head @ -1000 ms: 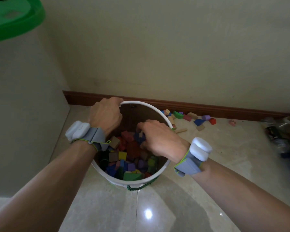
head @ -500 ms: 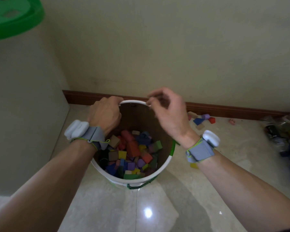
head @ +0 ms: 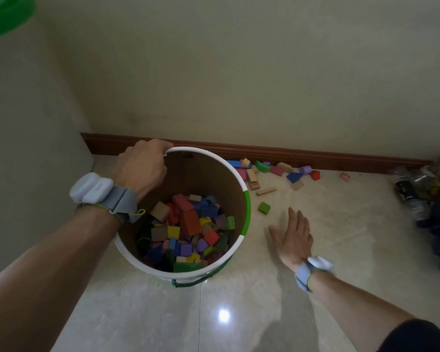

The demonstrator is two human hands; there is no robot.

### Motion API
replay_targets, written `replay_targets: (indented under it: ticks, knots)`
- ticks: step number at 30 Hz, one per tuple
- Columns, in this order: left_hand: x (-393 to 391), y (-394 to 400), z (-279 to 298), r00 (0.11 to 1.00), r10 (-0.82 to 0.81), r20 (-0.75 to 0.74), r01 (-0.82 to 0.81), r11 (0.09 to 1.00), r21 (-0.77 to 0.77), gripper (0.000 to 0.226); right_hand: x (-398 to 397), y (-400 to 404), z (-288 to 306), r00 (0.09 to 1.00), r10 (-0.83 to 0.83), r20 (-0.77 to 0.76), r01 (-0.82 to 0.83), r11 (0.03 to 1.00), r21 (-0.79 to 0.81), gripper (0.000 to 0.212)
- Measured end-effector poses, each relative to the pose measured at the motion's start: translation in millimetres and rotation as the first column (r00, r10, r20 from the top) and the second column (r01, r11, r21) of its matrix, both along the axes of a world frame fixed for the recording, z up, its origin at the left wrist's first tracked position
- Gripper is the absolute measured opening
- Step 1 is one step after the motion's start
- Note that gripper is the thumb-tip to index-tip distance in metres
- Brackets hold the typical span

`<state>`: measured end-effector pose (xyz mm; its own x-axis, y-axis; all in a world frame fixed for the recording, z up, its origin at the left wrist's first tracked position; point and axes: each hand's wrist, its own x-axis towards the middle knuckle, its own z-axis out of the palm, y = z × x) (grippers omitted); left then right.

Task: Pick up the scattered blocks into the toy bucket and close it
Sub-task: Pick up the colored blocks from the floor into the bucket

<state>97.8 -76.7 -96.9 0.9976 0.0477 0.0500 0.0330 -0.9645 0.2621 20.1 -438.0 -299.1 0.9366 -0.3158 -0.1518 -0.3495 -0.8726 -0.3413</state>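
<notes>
Gripping the toy bucket (head: pixel 244 199) rim, left hand (head: pixel 140 166), right hand (head: pixel 294 237) grip released near green block (head: pixel 264 207)

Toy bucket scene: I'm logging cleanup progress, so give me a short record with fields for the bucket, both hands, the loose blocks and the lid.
bucket: open toy bucket on the floor, partly filled with mixed coloured blocks
left hand: left hand grips the bucket's far rim
right hand: right hand open and empty, low over the floor right of the bucket
nearest loose block: green block just beyond the right fingertips
other loose blocks: scattered blocks by the baseboard
lid: green lid at upper left, off the bucket
</notes>
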Motion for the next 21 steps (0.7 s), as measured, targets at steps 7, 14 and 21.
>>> replay_targets:
  ticks: [7, 14, 21]
  knots:
    - [19.0, 13.5, -8.6, 0.999, 0.009, 0.048, -0.013, 0.996, 0.085, 0.046, 18.0, 32.5, -19.2, 0.985, 0.167, 0.050, -0.169, 0.985, 0.030, 0.101]
    - [30.9, 15.7, -11.9, 0.993, -0.002, 0.116, -0.011, 0.993, 0.117, 0.035, 81.4, 76.9, -33.4, 0.990, 0.130, 0.061, -0.127, 0.990, -0.056, 0.123]
    - [47.2, 15.7, -10.3, 0.988, -0.074, 0.135, 0.064, 0.995, 0.081, 0.045, 145.3, 68.7, -37.5, 0.980, 0.186, 0.072, -0.180, 0.981, -0.078, 0.095]
